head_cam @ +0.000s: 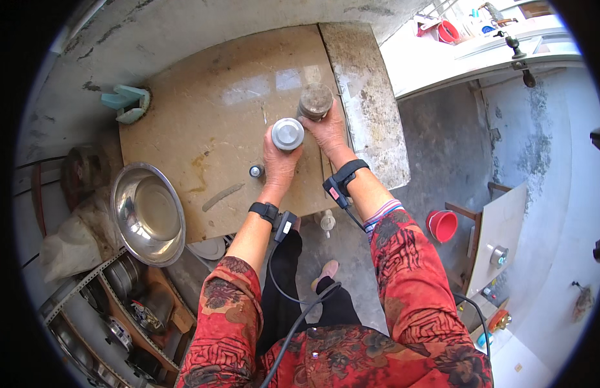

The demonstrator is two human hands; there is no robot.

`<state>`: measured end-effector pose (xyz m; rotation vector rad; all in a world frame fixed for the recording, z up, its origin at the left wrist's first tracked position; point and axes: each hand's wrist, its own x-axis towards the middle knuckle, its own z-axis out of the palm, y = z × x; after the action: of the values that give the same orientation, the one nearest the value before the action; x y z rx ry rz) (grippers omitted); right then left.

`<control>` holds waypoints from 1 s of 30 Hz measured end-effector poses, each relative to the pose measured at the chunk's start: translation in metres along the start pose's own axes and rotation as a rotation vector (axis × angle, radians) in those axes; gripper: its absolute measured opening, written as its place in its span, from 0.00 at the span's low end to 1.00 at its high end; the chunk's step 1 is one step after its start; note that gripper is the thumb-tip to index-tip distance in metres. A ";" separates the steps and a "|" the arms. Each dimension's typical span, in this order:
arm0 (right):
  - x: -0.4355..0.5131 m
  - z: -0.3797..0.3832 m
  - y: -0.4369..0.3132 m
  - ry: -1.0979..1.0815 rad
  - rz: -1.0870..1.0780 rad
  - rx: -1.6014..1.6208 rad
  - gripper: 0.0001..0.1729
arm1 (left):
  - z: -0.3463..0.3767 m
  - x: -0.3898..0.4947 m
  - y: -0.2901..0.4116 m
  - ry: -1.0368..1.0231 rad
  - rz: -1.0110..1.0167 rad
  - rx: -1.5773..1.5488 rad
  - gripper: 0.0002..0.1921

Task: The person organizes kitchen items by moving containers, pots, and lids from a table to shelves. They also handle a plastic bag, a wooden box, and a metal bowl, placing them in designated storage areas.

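Observation:
My left hand is closed around a metal container with a round silver lid, held over the stone-like tabletop. Just beyond it, to the right, my right hand grips a jar with a round, dirty brownish top. The two containers are close together; whether they touch, I cannot tell. A small dark bottle stands on the table at the left of my left wrist. Nearer the front edge lies a curved grey strip. Parts of both containers are hidden by my fingers.
A large steel basin sits at the table's left corner, above a metal rack with pots. A pale green plastic object is by the wall. On the right floor are a red bucket and a small table.

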<state>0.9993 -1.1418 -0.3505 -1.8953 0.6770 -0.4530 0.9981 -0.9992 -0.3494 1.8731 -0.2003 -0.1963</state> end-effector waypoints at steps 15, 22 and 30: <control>-0.124 -0.114 -0.009 0.026 0.040 0.145 0.12 | -0.021 -0.089 0.027 0.058 -0.041 -0.174 0.37; -0.341 -0.160 0.163 0.050 0.525 -0.134 0.12 | -0.019 -0.262 -0.008 -0.332 -0.280 0.078 0.10; -0.457 -0.084 0.355 -0.366 1.035 -0.163 0.31 | 0.014 -0.406 -0.147 -0.810 -0.970 0.042 0.25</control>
<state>0.5093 -1.0209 -0.6460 -1.4501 1.3249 0.6024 0.6058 -0.8719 -0.4796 1.6971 0.1833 -1.6171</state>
